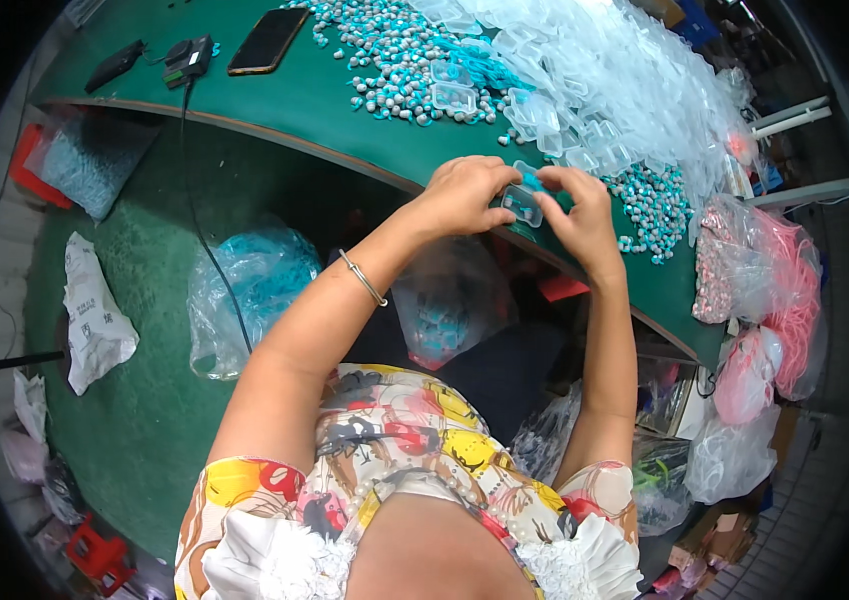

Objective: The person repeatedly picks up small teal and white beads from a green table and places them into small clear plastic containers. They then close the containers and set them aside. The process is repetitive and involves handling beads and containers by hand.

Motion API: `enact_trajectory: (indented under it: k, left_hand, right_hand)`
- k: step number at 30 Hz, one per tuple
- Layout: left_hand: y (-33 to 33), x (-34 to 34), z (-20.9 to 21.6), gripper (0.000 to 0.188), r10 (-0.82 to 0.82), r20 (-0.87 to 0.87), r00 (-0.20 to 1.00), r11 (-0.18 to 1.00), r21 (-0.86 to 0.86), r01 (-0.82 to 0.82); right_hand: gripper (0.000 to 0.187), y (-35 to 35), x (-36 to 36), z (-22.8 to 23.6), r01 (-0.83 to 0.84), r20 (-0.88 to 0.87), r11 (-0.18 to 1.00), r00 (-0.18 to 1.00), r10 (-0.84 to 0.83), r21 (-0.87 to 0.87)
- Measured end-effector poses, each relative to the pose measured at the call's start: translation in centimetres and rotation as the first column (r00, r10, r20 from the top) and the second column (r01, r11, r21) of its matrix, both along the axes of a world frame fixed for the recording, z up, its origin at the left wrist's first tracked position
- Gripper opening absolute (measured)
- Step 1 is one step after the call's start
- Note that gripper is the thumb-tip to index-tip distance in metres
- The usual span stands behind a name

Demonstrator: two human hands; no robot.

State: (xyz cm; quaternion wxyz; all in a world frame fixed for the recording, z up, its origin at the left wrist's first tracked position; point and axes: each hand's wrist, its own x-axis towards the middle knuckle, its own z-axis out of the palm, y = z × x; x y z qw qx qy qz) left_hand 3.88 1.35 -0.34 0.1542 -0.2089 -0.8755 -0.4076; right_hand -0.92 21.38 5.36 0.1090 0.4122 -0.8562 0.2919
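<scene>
Your left hand (467, 196) and right hand (583, 215) meet at a small clear plastic box (522, 206), the fingers of each closed on it from opposite sides; the box, rectangular and see-through, sits between your fingertips at the near edge of the smooth green worktop (330, 118); small turquoise bits show in it, and a turquoise tuft (533, 180) lies by your right fingers, its exact form too small to tell; beyond your fingers rises a glossy, jumbled heap of clear boxes (635, 85); beyond and left of them spread rounded grey-and-turquoise pieces (395, 85); just right of them lies a similar cluster (657, 212); well to their right, stringy pink cords (793, 300) fill a crinkled bag.
</scene>
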Motion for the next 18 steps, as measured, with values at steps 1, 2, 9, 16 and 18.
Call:
enact_trajectory:
  k: [1,2,9,16,18]
  left_hand:
    - [0.0,0.1,0.1,0.046,0.009,0.002,1.000,1.000,0.002,-0.009]
    - [-0.1,0.1,0.0,0.047,0.010,0.014,1.000,1.000,0.005,-0.010]
    - [0.0,-0.1,0.2,0.047,0.007,0.047,0.999,1.000,0.005,-0.008]
    - [0.0,-0.1,-0.2,0.045,0.010,-0.013,1.000,1.000,0.014,-0.009]
    - [-0.1,-0.1,-0.2,0.045,0.012,0.011,1.000,1.000,0.009,-0.012]
  right_hand:
    - [0.018,0.2,0.2,-0.7,0.007,-0.010,1.000,1.000,-0.007,0.020]
    - [0.018,0.3,0.3,-1.4,0.014,-0.020,0.999,1.000,-0.013,0.040]
    - [0.014,0.4,1.1,-2.3,0.047,-0.181,0.995,0.983,-0.030,0.091]
    - [0.016,1.7,0.6,-3.1,0.125,-0.058,0.990,0.990,-0.128,-0.060]
    - [0.017,1.1,-0.1,-3.4,0.198,-0.061,0.980,0.978,-0.198,-0.008]
